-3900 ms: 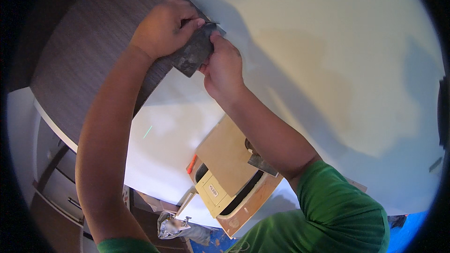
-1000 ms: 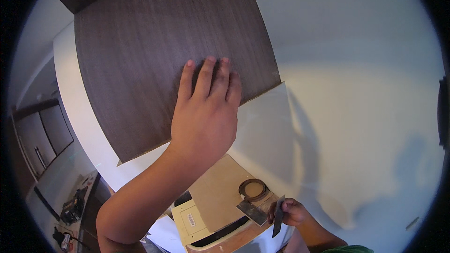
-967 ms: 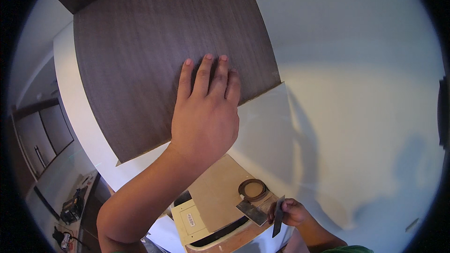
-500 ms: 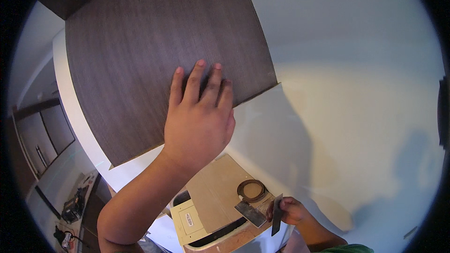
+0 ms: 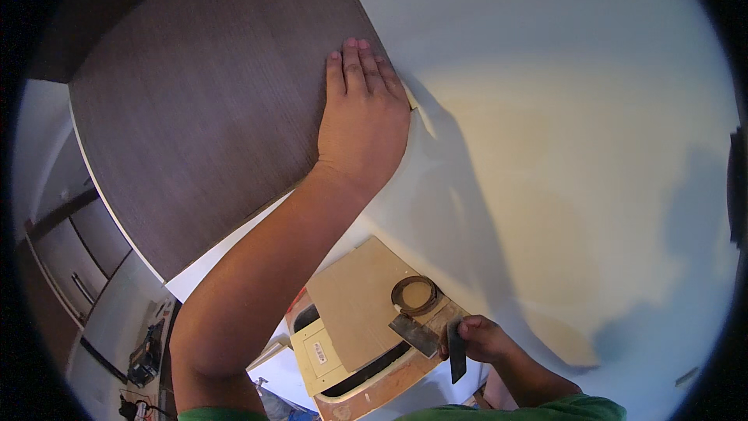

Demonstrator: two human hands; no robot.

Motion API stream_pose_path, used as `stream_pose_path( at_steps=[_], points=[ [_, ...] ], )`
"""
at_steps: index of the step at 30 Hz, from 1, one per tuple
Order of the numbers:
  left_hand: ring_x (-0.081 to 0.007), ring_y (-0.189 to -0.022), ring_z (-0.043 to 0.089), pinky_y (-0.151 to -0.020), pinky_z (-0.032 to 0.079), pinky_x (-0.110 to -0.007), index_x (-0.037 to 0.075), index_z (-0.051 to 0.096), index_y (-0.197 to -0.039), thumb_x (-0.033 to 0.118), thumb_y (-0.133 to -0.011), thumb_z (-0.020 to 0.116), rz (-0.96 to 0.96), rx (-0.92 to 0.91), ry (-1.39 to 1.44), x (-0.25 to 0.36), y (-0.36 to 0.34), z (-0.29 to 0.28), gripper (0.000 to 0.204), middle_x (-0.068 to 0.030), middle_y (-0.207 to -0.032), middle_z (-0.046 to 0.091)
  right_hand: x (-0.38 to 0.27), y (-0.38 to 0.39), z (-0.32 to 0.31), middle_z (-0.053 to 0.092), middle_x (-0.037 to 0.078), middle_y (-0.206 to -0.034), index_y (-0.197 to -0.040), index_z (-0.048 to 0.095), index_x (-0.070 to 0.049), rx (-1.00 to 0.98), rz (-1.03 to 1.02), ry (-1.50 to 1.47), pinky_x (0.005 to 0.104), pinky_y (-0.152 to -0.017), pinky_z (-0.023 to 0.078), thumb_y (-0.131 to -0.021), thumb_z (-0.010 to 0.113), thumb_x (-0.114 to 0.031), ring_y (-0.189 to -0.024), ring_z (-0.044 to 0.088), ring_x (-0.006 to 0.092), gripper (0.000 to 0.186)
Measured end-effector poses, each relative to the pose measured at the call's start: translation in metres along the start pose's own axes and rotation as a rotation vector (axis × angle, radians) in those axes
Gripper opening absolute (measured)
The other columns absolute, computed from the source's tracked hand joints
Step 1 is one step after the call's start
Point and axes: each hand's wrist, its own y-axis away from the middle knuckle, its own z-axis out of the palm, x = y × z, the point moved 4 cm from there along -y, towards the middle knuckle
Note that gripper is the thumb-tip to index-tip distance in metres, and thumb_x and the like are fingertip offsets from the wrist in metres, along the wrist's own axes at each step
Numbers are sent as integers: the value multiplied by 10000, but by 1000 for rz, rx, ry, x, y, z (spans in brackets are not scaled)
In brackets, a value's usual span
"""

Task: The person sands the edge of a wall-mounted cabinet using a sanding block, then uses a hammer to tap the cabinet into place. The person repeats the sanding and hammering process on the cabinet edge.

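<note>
My left hand (image 5: 362, 129) lies flat on a dark brown wood-grain panel (image 5: 210, 101), close to its right edge, with the fingers stretched out and holding nothing. Lower right, my right hand (image 5: 485, 338) grips a dark, flat, narrow strip (image 5: 457, 352) between thumb and fingers; its exact kind is unclear. Just left of that hand sits a grey flat metal-looking plate (image 5: 414, 334). Beside it a brown coiled band (image 5: 414, 295) rests on a tan board (image 5: 354, 296).
Under the board is a cream panel with a label (image 5: 315, 355), over a support with dark slots. A pale wall (image 5: 545, 187) fills the right side. At lower left, a black tool (image 5: 146, 359) and cables lie on a shelf-like surface.
My left hand has slid up and right across the panel to its right edge. The panel appears shifted left in view. My right hand keeps its grip on the strip.
</note>
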Motion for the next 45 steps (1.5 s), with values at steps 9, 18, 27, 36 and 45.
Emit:
stream_pose_path(
  at_steps=[9,18,27,36,45],
  points=[
    [-514,-1211,487,-1034,370,-593,-165,606,-1124,164,-817,505,66,159,-9,6,-5,-4,462,-391,-1217,548,-14,-5,-7,655,175,-938,-923,650,19,-29,-6,9,442,-844,488,-965,554,-370,-907,640,295,402],
    [-511,-1225,484,-1050,376,-565,-183,574,-1151,258,-809,524,50,89,-124,17,-6,-11,561,-416,-1244,509,-28,-5,-11,642,197,-945,-925,638,26,-125,-38,-48,453,-822,487,-974,541,-337,-889,636,308,379],
    [-531,-1187,504,-1038,373,-588,-177,616,-1080,202,-814,518,66,130,-166,20,-7,-13,474,-420,-1208,532,-29,6,-6,641,206,-943,-943,630,50,-130,-72,-30,455,-807,496,-979,531,-326,-891,634,317,390],
    [-364,-1373,365,-1148,222,-533,-87,488,-1319,267,-875,514,16,-87,103,14,13,-18,568,-244,-1424,448,-29,1,-4,637,209,-879,-926,636,45,-129,-60,-31,447,-762,521,-965,550,-331,-855,635,342,388],
    [-294,-1387,363,-1155,218,-524,20,528,-1305,141,-903,487,-20,-85,273,-38,112,-50,422,-152,-1455,443,-23,9,15,631,200,-815,-921,621,12,109,-39,36,469,-677,529,-928,595,-342,-773,634,348,355]
  ],
)
